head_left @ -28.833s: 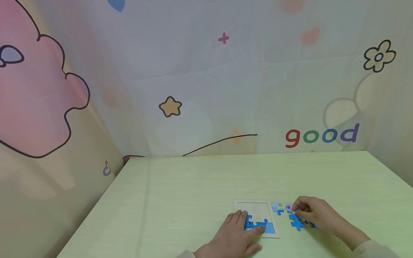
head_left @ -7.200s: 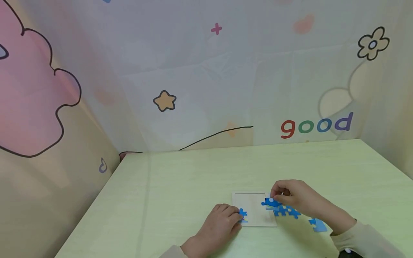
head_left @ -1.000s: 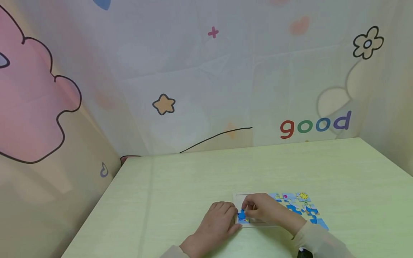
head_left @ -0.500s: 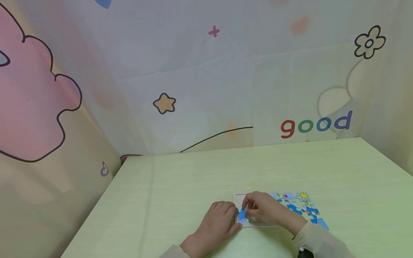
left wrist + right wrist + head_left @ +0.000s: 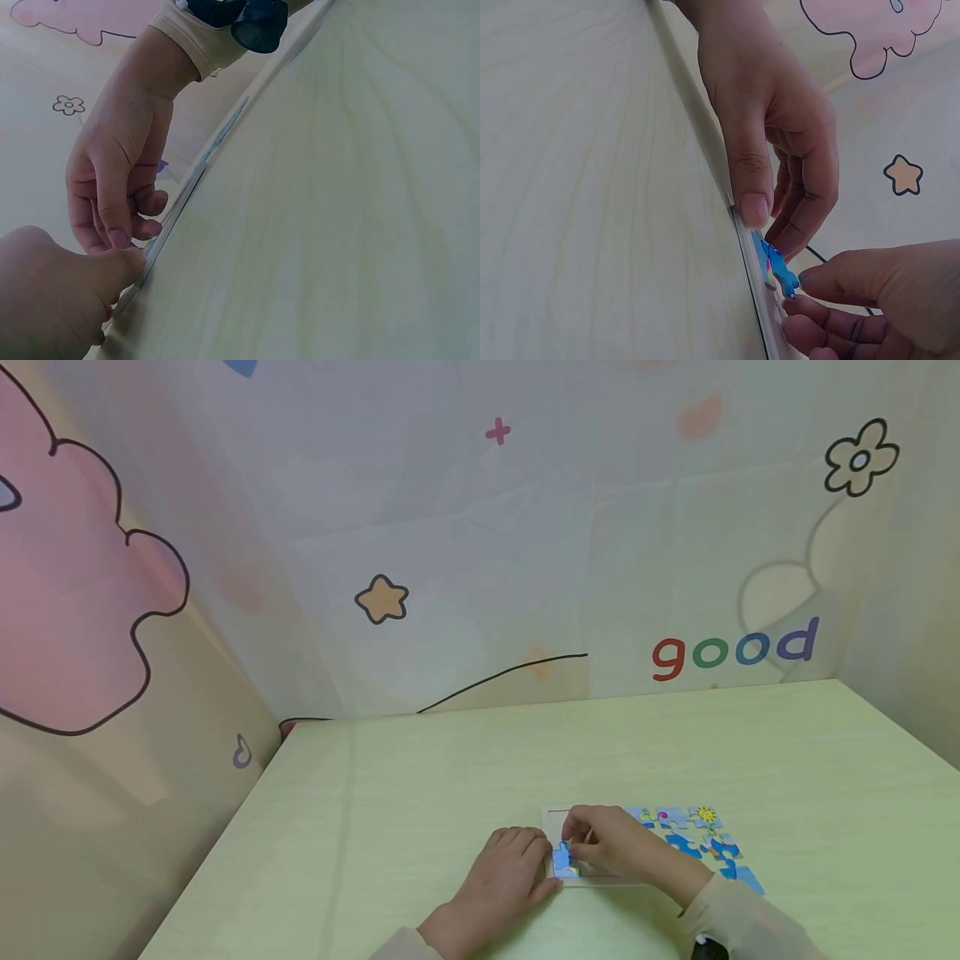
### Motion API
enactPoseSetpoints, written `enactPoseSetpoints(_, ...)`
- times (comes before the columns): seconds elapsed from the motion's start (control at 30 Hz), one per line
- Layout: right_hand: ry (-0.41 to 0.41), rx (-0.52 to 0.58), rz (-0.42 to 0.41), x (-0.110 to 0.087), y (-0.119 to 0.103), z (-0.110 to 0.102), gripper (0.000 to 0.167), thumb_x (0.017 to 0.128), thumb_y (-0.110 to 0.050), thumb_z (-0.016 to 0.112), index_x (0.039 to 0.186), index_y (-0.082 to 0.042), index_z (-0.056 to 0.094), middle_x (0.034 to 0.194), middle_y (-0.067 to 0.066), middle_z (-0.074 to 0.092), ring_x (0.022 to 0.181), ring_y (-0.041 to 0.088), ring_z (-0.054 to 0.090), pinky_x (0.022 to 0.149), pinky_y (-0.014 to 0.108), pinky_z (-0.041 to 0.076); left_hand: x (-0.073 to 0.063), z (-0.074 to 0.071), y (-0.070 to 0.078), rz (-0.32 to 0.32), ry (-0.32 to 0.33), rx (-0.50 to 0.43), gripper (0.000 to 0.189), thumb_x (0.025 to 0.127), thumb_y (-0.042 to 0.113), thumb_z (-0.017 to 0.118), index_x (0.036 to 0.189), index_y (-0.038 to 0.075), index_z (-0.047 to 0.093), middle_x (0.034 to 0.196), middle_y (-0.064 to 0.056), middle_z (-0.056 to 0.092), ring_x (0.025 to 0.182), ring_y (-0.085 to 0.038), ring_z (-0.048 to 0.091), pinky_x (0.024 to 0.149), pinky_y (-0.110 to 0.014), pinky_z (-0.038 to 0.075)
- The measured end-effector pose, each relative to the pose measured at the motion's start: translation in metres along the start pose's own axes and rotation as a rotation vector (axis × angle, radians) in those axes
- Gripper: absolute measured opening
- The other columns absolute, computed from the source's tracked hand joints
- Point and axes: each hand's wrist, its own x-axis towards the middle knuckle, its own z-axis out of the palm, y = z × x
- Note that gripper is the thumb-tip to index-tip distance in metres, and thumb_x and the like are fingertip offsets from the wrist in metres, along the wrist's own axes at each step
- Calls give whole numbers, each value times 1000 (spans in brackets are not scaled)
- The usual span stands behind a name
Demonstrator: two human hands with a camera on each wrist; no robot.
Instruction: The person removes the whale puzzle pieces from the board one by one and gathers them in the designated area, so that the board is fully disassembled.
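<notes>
My left hand [image 5: 497,878] rests at the left edge of a flat white puzzle frame [image 5: 611,883], fingertips at its side and thumb by the near-left corner. My right hand [image 5: 618,845] reaches in over the frame, thumb and fingertips pinching a blue jigsaw piece [image 5: 562,862] in that corner. The right wrist view shows this jigsaw piece [image 5: 784,276] tipped up on edge between the right hand's fingertips, with the left thumb close by on the frame's rim. The right hand and forearm hide much of the frame's inside.
Right of the frame lie several loose jigsaw pieces [image 5: 684,845], roughly in rows, among them one with a yellow sun [image 5: 707,815]. The pale green table [image 5: 450,777] runs back to a printed curtain [image 5: 480,568].
Since 7.2 s ago, the right hand has moved left from the frame's right side to the corner piece, and pieces lie further right. Over the last second that piece has tilted up.
</notes>
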Motion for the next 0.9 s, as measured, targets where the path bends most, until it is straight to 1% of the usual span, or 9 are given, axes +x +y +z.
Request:
enactPoseSetpoints(0.23,4,25,-19,0,-1,0,8,85,-3,63,90,-8,60,74,-5,59,63,2,48,59,19,42,0,-1,0,-11,-5,4,32,94,45,56,107,16,60,114,6,61,108,-10,56,96,-27,43)
enactPoseSetpoints(0.47,38,10,-6,1,-2,0,11,83,0,61,86,-11,61,72,-7,56,61,2,46,58,19,40,1,1,1,-8,10,18,32,94,45,57,107,16,59,113,6,62,107,-10,56,96,-27,43)
enactPoseSetpoints(0.7,43,13,-32,-1,-3,-4,11,85,-2,61,84,-13,61,73,-7,56,62,1,46,60,19,41,0,0,1,-7,2,18,32,94,45,57,107,16,59,114,6,61,108,-10,56,96,-26,43)
enactPoseSetpoints(0.9,38,35,-45,-4,-9,-11,5,88,-6,65,88,-10,62,74,-6,57,62,1,47,58,19,43,0,0,0,-5,-3,16,33,94,46,57,107,15,59,114,6,61,108,-11,56,96,-27,43)
